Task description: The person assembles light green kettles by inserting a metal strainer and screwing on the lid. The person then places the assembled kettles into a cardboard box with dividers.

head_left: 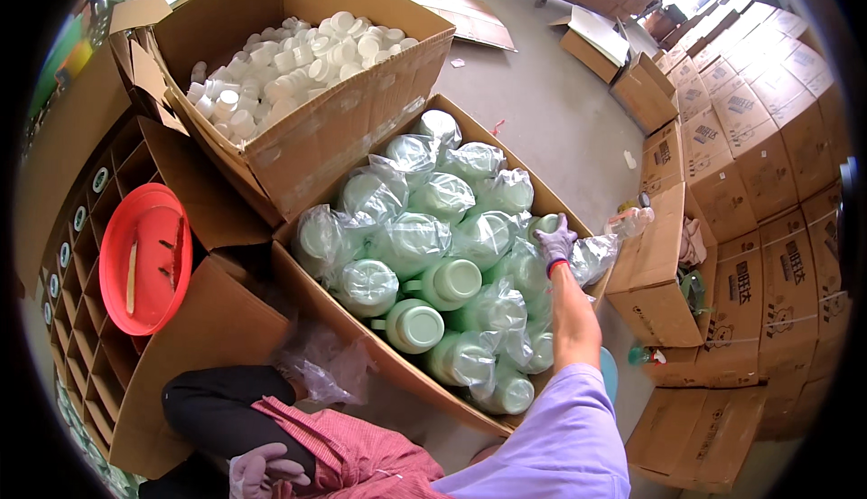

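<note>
A large open cardboard box [348, 317] in front of me holds several pale green plastic jugs, most wrapped in clear plastic bags [411, 242]. My right hand [554, 241], in a light glove, reaches over the box's right side and rests on a bagged jug near the right wall. My left hand [260, 472], also gloved, lies low on my lap with its fingers loosely curled and nothing in it. Two unwrapped green jugs [432, 304] lie on their sides in the middle of the box.
Behind stands a second open box [343, 129] full of white caps [289, 65]. A red round basin [144, 260] sits on a divided carton [90, 354] at left. Stacked printed cartons [768, 183] fill the right. A crumpled clear bag [327, 368] lies by my knee.
</note>
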{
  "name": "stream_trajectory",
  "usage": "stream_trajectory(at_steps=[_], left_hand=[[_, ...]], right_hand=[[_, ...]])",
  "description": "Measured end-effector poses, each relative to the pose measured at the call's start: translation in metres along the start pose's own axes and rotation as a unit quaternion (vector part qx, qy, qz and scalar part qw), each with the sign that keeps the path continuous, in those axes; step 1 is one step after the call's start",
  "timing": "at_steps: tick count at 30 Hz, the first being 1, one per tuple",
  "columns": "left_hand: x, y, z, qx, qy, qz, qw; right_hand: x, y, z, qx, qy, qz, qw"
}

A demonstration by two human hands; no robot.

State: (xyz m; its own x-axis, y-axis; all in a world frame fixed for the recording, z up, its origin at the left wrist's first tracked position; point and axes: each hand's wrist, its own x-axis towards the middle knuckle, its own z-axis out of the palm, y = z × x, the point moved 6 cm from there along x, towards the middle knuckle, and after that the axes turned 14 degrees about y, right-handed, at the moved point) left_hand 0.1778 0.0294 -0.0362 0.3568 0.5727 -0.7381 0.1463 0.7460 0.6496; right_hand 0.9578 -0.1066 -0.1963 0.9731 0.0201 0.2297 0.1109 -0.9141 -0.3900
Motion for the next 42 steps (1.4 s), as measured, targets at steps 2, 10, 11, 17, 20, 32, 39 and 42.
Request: stream_trajectory(at_steps=[2, 10, 11, 17, 20, 32, 39, 42], left_hand=[[-0.001, 0.002, 0.003, 0.007, 0.0, 0.008, 1.0], [-0.008, 0.062, 0.072, 0.114, -0.003, 0.312, 0.943], [-0.008, 0.078, 0.092, 0.116, 0.004, 0.329, 0.937], [-0.033, 0.149, 0.162, 0.319, 0.101, 0.718, 0.611], [0.018, 0.156, 0.145, 0.253, 0.192, 0.699, 0.641], [0.06, 0.137, 0.045, 0.17, 0.286, 0.637, 0.695], [-0.122, 0.198, -0.085, -0.083, 0.1, 0.608, 0.783], [-0.13, 0.155, -0.114, -0.156, 0.086, 0.588, 0.789]], right_hand=[[-0.003, -0.017, -0.039, 0.03, 0.061, -0.031, 0.997], [-0.09, -0.168, -0.3, 0.148, 0.196, -0.29, 0.925], [-0.112, -0.189, -0.33, 0.167, 0.188, -0.319, 0.914], [-0.252, -0.288, -0.447, 0.438, -0.123, -0.313, 0.834], [-0.307, -0.338, -0.437, 0.508, -0.234, -0.325, 0.762], [-0.384, -0.336, -0.163, 0.536, -0.47, -0.052, 0.699], [-0.438, -0.484, -0.263, 0.524, -0.38, -0.413, 0.641], [-0.51, -0.55, -0.238, 0.421, -0.237, -0.617, 0.621]])
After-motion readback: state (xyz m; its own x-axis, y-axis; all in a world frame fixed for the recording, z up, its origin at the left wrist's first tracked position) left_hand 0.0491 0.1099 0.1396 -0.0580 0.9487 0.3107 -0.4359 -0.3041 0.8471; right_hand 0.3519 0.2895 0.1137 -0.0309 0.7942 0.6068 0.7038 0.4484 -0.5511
